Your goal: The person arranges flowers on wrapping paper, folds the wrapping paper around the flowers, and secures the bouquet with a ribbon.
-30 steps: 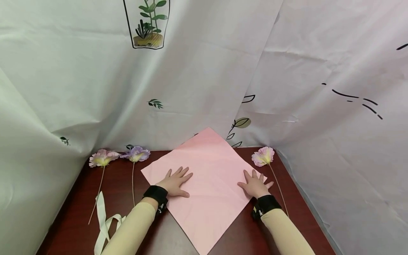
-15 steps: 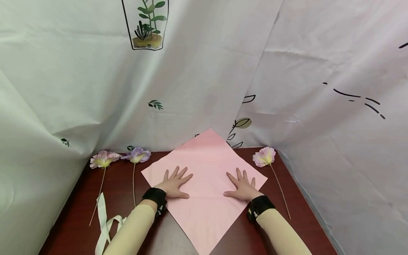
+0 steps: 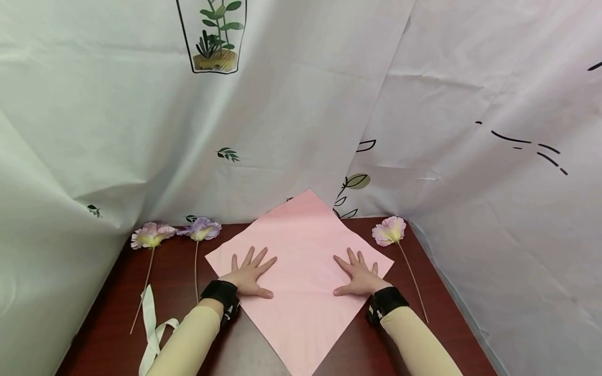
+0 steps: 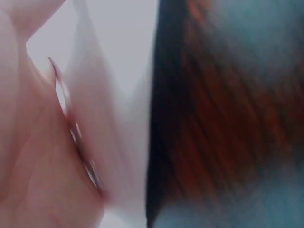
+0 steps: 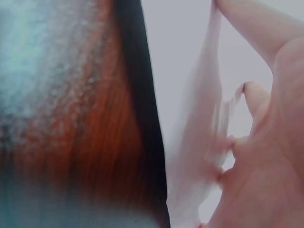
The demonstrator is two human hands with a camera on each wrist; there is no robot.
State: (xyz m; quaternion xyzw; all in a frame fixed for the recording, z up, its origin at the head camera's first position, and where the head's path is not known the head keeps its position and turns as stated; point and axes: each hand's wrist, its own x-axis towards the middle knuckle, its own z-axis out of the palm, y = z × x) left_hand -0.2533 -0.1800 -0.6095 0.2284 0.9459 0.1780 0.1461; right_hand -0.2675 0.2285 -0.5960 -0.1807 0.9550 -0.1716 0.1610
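A square sheet of pink paper lies on the dark red table with one corner toward me and its far corner up against the backdrop. My left hand rests on its left part, fingers spread and straight. On the right part rests my right hand, its fingers spread too. In the left wrist view the palm is close over the paper's edge. The right wrist view shows the right palm with fingertips meeting the pale sheet.
Two artificial flowers, one pink and one purple, lie at the left. Another pink flower lies at the right. A white ribbon is beside my left forearm. A printed white cloth hangs behind the table.
My right hand has slid left from the paper's right edge onto the sheet. My left hand has moved slightly to the left. The flowers and ribbon lie as before.
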